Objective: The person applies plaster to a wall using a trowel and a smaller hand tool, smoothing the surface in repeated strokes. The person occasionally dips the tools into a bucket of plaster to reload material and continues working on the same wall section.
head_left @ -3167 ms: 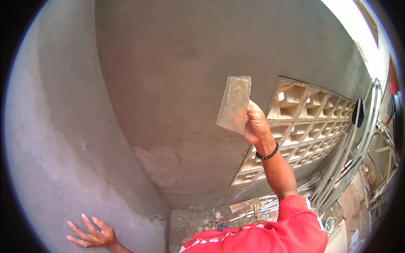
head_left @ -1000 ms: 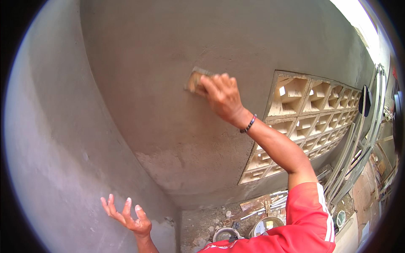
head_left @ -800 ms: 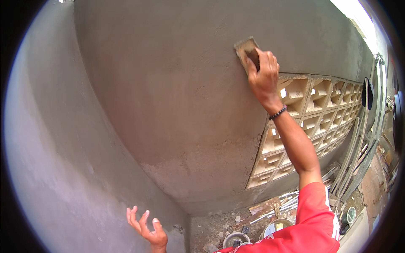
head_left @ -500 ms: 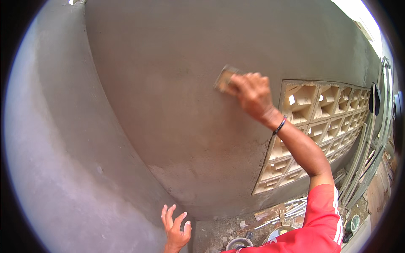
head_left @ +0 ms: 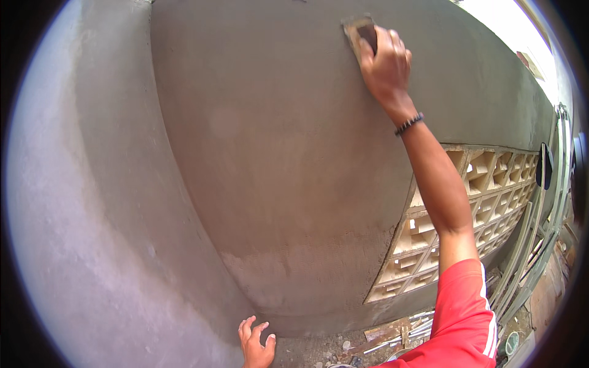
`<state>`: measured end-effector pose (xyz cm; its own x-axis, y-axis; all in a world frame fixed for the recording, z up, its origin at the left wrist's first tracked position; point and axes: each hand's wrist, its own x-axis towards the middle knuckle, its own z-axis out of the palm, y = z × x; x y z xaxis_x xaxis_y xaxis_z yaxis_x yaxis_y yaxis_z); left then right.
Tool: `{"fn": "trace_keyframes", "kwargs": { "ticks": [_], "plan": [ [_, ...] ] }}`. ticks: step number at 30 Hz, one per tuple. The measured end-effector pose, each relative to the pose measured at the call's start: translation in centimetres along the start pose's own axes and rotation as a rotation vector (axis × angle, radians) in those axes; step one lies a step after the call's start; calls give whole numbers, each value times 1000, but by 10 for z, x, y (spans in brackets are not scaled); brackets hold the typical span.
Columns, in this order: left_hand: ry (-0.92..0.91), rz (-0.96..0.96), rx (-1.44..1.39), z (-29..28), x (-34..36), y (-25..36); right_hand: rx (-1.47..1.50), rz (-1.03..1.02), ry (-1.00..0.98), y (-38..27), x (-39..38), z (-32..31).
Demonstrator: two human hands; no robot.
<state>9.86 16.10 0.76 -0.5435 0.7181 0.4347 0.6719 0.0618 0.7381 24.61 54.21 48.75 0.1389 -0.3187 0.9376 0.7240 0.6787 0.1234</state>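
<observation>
My right hand (head_left: 388, 70) grips a rectangular plastering float (head_left: 352, 30) by its dark handle, against the upper part of the grey plastered wall (head_left: 276, 135). The float's face is mostly turned to the wall. A dark beaded bracelet (head_left: 410, 124) circles my right wrist. My left hand (head_left: 257, 343) is low, near the inner corner beside the smooth left wall (head_left: 92, 202), with its fingers spread and slightly curled, holding nothing; I cannot tell whether it touches the wall.
A pale ventilation block panel (head_left: 420, 230) is set in the wall at right, partly behind my arm. Long strips (head_left: 521, 245) lean at the far right. Below lie rubble, boards (head_left: 386, 331), bucket rims and a small green container (head_left: 511, 345).
Since half a second ago my right hand and the float have moved up the wall. My left hand sits lower in the picture, and the block panel has shifted down as my view moved.
</observation>
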Motion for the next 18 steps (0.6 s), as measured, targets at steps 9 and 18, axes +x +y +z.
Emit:
{"fn": "trace_keyframes", "kwargs": {
  "ticks": [9,18],
  "plan": [
    [-133,72,75,16,19,35,278,-418,-347,-82,6,21],
    [-171,61,35,36,34,30,101,-185,-188,-108,54,47]
  ]
}}
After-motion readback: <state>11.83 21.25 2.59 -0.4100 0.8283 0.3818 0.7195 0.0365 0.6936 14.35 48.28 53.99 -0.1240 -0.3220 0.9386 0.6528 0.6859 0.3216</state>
